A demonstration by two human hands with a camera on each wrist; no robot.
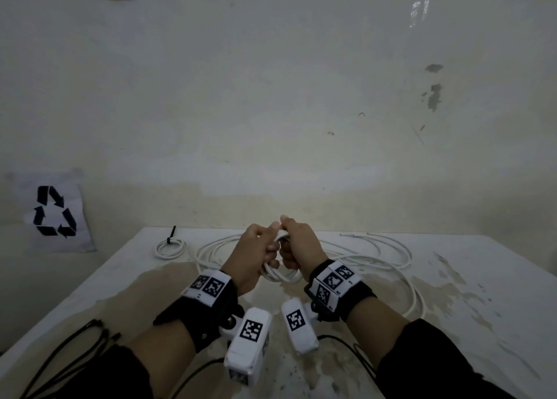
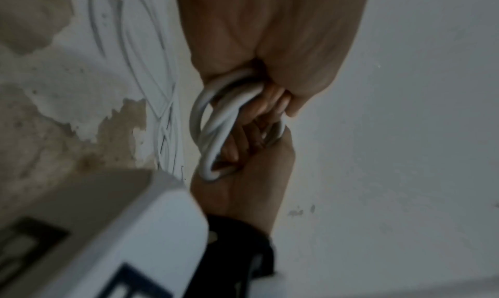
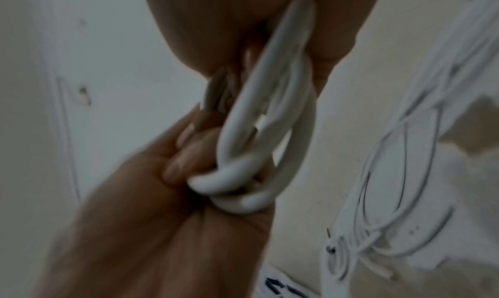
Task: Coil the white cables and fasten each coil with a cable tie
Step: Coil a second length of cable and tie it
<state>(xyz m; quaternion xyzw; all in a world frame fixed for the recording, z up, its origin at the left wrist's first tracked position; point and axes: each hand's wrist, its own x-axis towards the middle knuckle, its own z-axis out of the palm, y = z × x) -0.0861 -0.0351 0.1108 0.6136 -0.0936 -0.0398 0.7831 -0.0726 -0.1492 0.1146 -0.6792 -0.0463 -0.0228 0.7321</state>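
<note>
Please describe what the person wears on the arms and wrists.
Both arms have dark sleeves pushed up the forearm. Each wrist carries a black strap with white blocks bearing black square-patterned markers, and a white camera pod hangs below each. Thin black cables trail back. The hands are bare.

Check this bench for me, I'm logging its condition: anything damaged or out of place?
Yes. The table's white coating has peeled in brown patches. The wall is chipped at upper right. Loose cable sprawls uncoiled behind both hands.
</note>
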